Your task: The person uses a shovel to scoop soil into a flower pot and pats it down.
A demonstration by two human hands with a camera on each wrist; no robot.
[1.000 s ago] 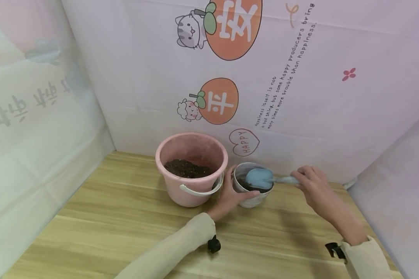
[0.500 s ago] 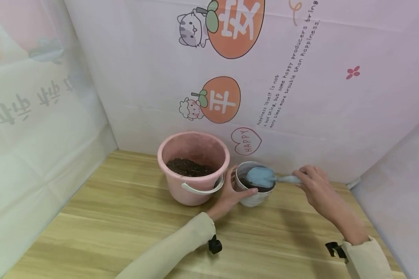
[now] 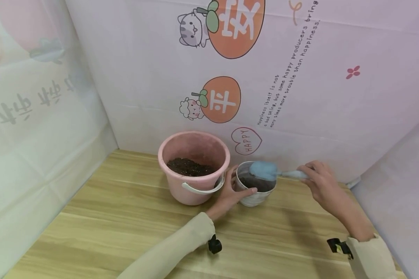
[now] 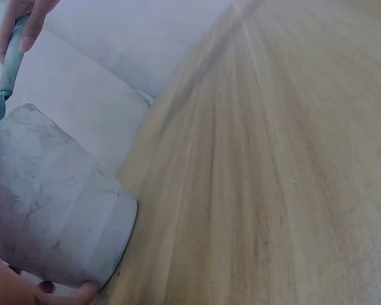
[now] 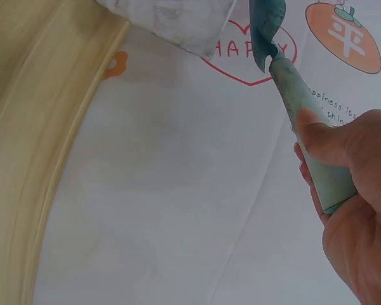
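A small whitish, marbled flower pot [image 3: 255,199] with dark soil [image 3: 256,183] in it stands upright on the table. My left hand [image 3: 229,193] grips the pot from its left side, thumb along the near rim. In the left wrist view the pot [image 4: 57,197] fills the left edge, with fingers round its base. My right hand [image 3: 322,186] holds a blue-green garden trowel [image 3: 263,170] by its handle. The trowel's blade is over the pot's far rim. The right wrist view shows the right hand [image 5: 368,171] wrapped round the trowel handle [image 5: 305,108], thumb on top.
A pink bucket [image 3: 181,190] with dark soil [image 3: 188,167] stands just left of the pot, its white handle [image 3: 202,190] hanging toward the near side. Printed white cloth [image 3: 153,89] rises behind the wooden table [image 3: 108,217] and on both sides.
The trowel has risen from inside the pot to its far rim, shifting slightly right and showing more soil below. My right hand moved with it; the left hand stays on the pot.
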